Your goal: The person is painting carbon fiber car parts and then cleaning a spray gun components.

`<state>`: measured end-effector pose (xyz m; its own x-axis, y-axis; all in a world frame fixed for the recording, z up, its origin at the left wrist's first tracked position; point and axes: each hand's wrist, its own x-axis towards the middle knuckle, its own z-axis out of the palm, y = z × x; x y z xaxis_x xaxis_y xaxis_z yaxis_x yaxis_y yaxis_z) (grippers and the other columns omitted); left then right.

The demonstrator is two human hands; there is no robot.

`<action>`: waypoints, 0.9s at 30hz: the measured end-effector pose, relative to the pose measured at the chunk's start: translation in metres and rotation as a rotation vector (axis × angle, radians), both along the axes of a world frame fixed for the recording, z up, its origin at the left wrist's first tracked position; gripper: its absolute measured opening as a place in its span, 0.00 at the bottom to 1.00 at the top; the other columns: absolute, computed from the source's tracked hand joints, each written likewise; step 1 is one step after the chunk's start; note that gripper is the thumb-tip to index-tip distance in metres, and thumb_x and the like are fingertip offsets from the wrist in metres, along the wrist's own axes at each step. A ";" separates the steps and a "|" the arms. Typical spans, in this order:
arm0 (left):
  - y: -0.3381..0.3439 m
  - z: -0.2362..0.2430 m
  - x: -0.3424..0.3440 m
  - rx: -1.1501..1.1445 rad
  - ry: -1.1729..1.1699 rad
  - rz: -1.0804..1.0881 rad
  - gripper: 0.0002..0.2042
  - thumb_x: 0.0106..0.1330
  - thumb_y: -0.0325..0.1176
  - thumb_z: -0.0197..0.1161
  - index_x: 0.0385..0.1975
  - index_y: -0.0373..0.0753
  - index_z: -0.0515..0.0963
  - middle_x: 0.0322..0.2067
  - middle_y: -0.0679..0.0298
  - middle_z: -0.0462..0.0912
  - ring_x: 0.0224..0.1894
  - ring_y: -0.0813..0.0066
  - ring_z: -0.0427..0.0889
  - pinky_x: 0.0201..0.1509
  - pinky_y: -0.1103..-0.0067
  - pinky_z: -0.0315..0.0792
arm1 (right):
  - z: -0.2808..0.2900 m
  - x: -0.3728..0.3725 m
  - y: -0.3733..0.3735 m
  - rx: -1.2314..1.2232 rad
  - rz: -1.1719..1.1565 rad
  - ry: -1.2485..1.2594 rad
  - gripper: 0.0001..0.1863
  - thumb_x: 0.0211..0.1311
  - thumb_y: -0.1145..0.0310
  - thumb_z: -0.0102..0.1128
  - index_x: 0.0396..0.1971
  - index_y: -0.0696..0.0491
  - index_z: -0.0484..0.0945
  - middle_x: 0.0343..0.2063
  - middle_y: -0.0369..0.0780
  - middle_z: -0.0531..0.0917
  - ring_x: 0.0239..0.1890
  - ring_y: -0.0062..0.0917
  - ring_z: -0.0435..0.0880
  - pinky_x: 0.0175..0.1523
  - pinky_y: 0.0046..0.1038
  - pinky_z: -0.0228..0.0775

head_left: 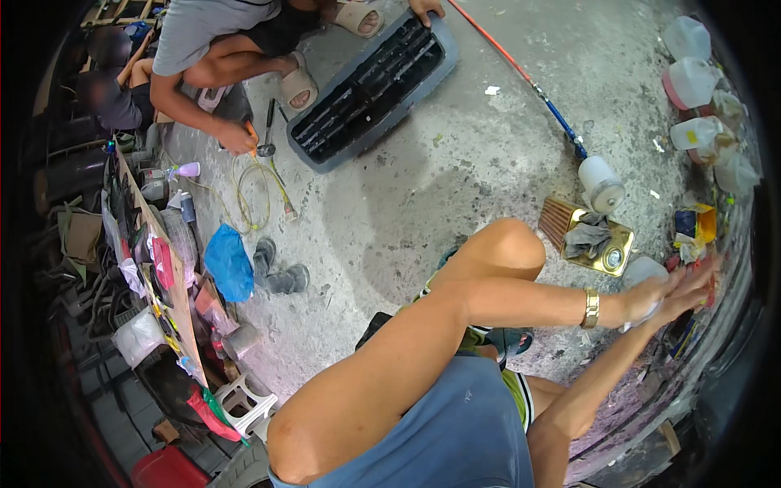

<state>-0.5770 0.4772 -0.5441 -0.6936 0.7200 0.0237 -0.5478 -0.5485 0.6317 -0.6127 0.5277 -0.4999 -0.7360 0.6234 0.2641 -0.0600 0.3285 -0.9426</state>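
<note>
My left hand, with a gold watch on the wrist, is at the right, partly closed over something white that I cannot make out. My right hand is just beyond it, fingers stretched out against a curved, pink-dusted panel along the right rim; what lies under them is unclear. A translucent container is partly hidden behind my hands. Nearby are a gold rectangular tin with a grey cloth on top, a yellow-and-blue box and a spray gun with a white cup.
A co-worker crouches by a dark grille panel, gripping it and an orange-handled tool. Two more people sit at upper left. A hose crosses the floor. Several jugs line the right; a blue bag and clutter lie left.
</note>
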 end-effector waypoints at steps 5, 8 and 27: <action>-0.002 0.009 -0.003 -0.031 0.039 0.015 0.33 0.71 0.54 0.46 0.62 0.28 0.60 0.68 0.47 0.52 0.74 0.57 0.45 0.77 0.66 0.38 | -0.002 0.010 -0.014 -0.191 0.012 0.079 0.43 0.71 0.35 0.24 0.73 0.55 0.45 0.74 0.43 0.47 0.76 0.31 0.42 0.78 0.41 0.34; -0.001 0.014 0.008 -0.057 0.073 0.050 0.31 0.70 0.54 0.48 0.60 0.30 0.64 0.66 0.48 0.56 0.74 0.56 0.47 0.76 0.63 0.38 | 0.004 0.008 0.009 -0.281 -0.033 0.071 0.41 0.72 0.38 0.27 0.72 0.55 0.46 0.74 0.44 0.47 0.76 0.32 0.43 0.77 0.40 0.35; 0.008 -0.009 -0.013 -0.416 1.028 0.604 0.18 0.64 0.50 0.58 0.38 0.41 0.82 0.42 0.63 0.80 0.59 0.61 0.71 0.71 0.52 0.48 | -0.006 0.078 0.014 -1.200 0.291 0.148 0.36 0.70 0.42 0.44 0.65 0.56 0.59 0.66 0.41 0.60 0.70 0.30 0.56 0.73 0.42 0.42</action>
